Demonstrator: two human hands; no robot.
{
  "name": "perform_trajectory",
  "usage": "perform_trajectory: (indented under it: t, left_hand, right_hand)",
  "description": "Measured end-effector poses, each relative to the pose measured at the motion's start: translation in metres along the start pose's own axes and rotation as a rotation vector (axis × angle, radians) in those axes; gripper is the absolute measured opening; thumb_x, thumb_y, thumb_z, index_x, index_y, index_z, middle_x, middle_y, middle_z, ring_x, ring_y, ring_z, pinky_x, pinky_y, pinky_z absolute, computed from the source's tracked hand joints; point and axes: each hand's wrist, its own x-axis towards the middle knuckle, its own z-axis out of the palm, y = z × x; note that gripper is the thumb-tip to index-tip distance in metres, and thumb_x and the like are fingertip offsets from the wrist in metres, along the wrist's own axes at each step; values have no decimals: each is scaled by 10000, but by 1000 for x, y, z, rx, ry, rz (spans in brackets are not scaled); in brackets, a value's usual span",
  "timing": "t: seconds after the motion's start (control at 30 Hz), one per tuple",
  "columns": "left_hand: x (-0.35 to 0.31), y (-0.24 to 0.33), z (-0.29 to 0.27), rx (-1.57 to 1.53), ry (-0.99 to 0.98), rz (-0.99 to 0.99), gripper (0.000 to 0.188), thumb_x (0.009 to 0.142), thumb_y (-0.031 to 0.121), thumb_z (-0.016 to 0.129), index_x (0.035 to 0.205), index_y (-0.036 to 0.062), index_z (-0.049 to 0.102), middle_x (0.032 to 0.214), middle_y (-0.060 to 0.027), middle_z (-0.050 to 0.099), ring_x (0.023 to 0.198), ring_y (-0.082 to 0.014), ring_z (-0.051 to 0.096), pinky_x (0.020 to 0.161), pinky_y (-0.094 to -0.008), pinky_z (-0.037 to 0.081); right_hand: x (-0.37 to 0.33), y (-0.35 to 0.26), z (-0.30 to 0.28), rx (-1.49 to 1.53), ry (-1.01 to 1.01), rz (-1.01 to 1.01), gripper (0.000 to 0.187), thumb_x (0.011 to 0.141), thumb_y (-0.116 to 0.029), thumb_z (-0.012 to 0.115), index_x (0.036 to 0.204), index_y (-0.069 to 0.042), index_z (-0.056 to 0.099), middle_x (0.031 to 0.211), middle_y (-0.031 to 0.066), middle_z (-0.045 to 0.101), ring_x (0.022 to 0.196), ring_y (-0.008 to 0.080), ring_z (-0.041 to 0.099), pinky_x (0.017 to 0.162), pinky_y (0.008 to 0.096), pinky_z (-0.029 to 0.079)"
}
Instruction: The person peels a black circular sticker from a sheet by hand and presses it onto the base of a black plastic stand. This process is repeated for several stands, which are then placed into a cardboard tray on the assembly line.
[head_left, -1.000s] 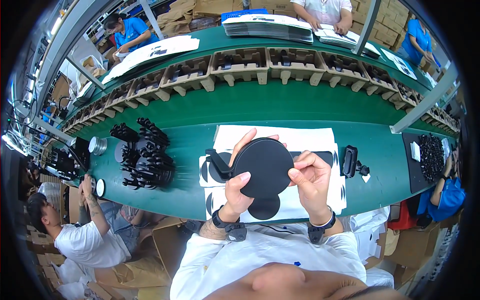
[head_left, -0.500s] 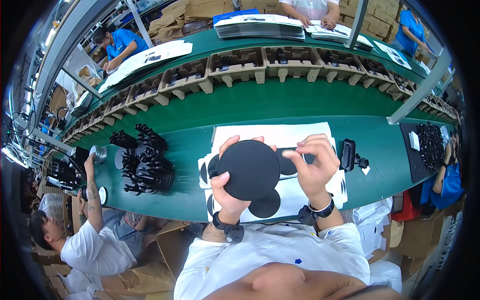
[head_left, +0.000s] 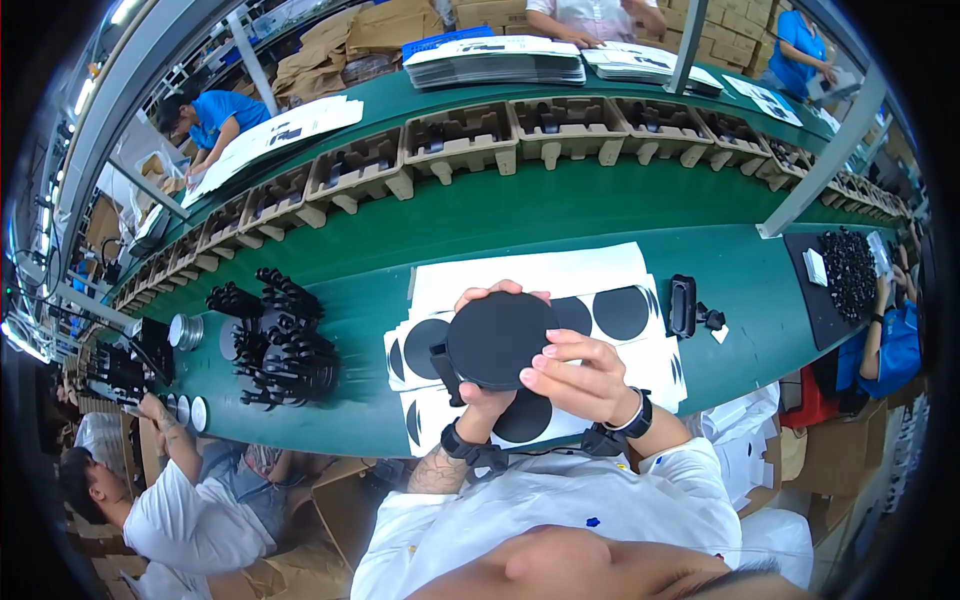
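Note:
My left hand grips a round black disc from below and behind, with fingertips showing over its far rim. A black arm-like part juts from the left side of the disc, partly behind it. My right hand has its fingers pressed on the right edge of the disc; whether anything small is between them is hidden. Under both hands lie white sheets bearing black circles, one right of the disc and another at its left.
Clustered black stands occupy the green table at left. Black parts lie right of the sheets, near a dark mat with small pieces. Cardboard trays line the far side. Co-workers sit left, right and across.
My right hand, raised with pinched fingers beside the disc before, has come down and left onto its right edge. The disc has tilted, uncovering the black part at its left.

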Motion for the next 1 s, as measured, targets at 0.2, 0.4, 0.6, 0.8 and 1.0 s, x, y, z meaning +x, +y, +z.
perform_trajectory:
  t: [0.2,0.4,0.6,0.8,1.0]
  left_hand:
    - [-14,-4,-26,171,10,-280,443,826,149,666,1193,27,450,1151,-124,511,1055,-243,554,887,-350,487]
    - [-27,-12,-58,297,210,-497,399,833,105,680,1172,-2,497,1106,-94,560,1025,-195,582,831,-293,520]
    - [-7,10,-51,831,394,-312,162,769,9,714,917,-35,665,796,-78,668,736,-113,612,678,-241,474]
    - [0,30,-65,1042,523,-36,65,763,-22,715,783,-54,663,715,-108,674,674,-124,629,659,-250,493]
    - [4,38,-101,802,822,236,70,779,-36,687,820,-53,633,804,-133,673,702,-152,649,679,-239,518]
  right_hand:
    - [-6,13,17,-6,165,144,241,677,6,745,903,-55,690,898,73,618,753,204,618,697,313,573]
    - [10,23,12,40,43,330,208,721,2,718,919,-14,657,809,79,588,692,189,626,614,261,558]
    - [24,50,17,145,-54,564,206,740,-11,715,932,14,643,798,83,580,674,222,618,568,274,529]
    - [36,96,28,46,-141,475,185,732,-3,689,909,11,640,766,124,554,667,284,587,561,326,478]
    - [23,271,5,-566,33,513,164,766,-20,618,925,17,620,858,192,584,817,374,587,709,430,474]
